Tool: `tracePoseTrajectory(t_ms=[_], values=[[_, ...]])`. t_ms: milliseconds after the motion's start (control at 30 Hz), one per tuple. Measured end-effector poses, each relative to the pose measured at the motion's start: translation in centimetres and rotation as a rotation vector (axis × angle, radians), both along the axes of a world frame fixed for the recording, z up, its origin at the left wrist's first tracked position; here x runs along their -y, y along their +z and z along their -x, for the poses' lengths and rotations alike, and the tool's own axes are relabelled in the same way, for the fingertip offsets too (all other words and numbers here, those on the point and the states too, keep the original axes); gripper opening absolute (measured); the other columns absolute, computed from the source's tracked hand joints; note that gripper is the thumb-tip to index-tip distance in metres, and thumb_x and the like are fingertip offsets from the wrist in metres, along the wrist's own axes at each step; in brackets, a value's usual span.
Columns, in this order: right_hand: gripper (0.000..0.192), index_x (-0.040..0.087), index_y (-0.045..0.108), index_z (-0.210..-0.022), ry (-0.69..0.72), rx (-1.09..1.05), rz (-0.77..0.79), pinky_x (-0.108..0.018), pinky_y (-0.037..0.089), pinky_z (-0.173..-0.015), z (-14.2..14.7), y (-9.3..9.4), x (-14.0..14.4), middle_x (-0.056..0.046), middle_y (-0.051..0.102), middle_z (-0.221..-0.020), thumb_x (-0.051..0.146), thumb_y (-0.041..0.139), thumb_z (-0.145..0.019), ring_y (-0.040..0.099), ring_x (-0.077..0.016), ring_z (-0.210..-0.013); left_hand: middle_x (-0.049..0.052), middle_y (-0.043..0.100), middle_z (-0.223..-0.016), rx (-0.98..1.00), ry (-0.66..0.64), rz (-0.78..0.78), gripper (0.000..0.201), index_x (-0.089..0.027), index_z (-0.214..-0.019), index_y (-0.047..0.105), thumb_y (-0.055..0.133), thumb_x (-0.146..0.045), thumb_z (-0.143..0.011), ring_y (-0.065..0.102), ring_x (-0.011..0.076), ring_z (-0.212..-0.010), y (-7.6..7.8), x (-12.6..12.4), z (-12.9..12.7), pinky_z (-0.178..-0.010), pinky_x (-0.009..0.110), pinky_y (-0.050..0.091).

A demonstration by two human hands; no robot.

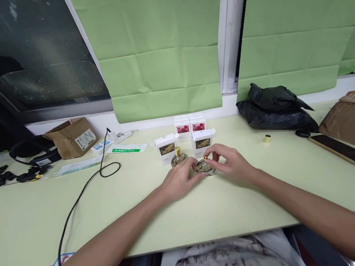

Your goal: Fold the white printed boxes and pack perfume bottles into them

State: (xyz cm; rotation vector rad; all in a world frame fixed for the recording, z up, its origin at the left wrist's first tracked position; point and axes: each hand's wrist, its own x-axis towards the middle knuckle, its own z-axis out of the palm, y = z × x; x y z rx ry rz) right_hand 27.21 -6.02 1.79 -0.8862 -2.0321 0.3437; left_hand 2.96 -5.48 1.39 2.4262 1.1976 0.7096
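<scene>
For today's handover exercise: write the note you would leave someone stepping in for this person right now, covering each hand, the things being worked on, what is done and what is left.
Left hand: fingers on the left side of the round glass bottle.
Right hand: fingertips at that bottle's gold top.
The bottle sits on the table between both hands. A second bottle with a gold cap stands just behind, untouched.
Two open white boxes stand behind the bottles, two closed ones behind those. A loose gold cap lies to the right.
Done: both bottles are out of boxes.
Left: judging by the open boxes, boxing may remain.
</scene>
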Motion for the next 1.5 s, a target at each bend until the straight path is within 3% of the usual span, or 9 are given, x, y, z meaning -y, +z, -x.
tracePoseTrajectory(t_ms=[233,433,567,1167,1500], values=[[0.015,0.027,0.068,-0.116,-0.012,-0.012,-0.009,-0.030,0.054,-0.067,0.1,-0.1,0.0,-0.005,0.072,-0.106,0.031,0.060,-0.104,0.063,-0.0179,-0.081,0.003,0.068,-0.100,-0.007,0.000,-0.011,0.031,-0.024,-0.109,0.058,0.061,-0.052,-0.098,0.064,0.0225,-0.084,0.0,0.0,0.0,-0.069,0.033,0.042],[0.016,0.027,0.069,-0.111,0.058,-0.022,-0.104,-0.038,0.057,-0.080,0.0,-0.1,-0.2,-0.009,0.073,-0.112,0.028,0.053,-0.107,0.068,-0.0238,-0.101,0.003,0.069,-0.101,-0.012,0.004,-0.003,0.031,-0.024,-0.109,0.058,0.061,-0.053,-0.098,0.063,0.0222,-0.084,0.0,0.1,0.0,-0.071,0.033,0.043],[0.016,0.027,0.069,-0.109,0.076,0.054,-0.183,-0.040,0.056,-0.086,-0.3,0.1,-0.5,-0.009,0.073,-0.112,0.024,0.053,-0.107,0.067,-0.0238,-0.102,0.002,0.069,-0.100,-0.004,0.008,0.001,0.030,-0.024,-0.109,0.058,0.062,-0.052,-0.098,0.064,0.0217,-0.083,0.0,0.1,0.0,-0.070,0.032,0.043],[0.015,0.025,0.062,-0.099,0.146,0.212,-0.086,-0.032,0.048,-0.078,-0.7,2.5,-0.7,-0.006,0.067,-0.105,0.021,0.050,-0.107,0.061,-0.0208,-0.093,0.003,0.068,-0.102,-0.017,-0.023,-0.028,0.031,-0.024,-0.113,0.061,0.059,-0.053,-0.100,0.064,0.0228,-0.089,0.0,-0.1,0.1,-0.074,0.033,0.045],[0.013,0.025,0.064,-0.100,0.113,0.061,-0.012,-0.031,0.049,-0.072,-0.4,1.1,-0.7,-0.006,0.068,-0.102,0.029,0.054,-0.107,0.062,-0.0192,-0.087,0.004,0.069,-0.100,0.007,-0.020,-0.009,0.031,-0.024,-0.110,0.062,0.060,-0.053,-0.098,0.063,0.0224,-0.085,0.0,-0.1,0.1,-0.071,0.033,0.045]])
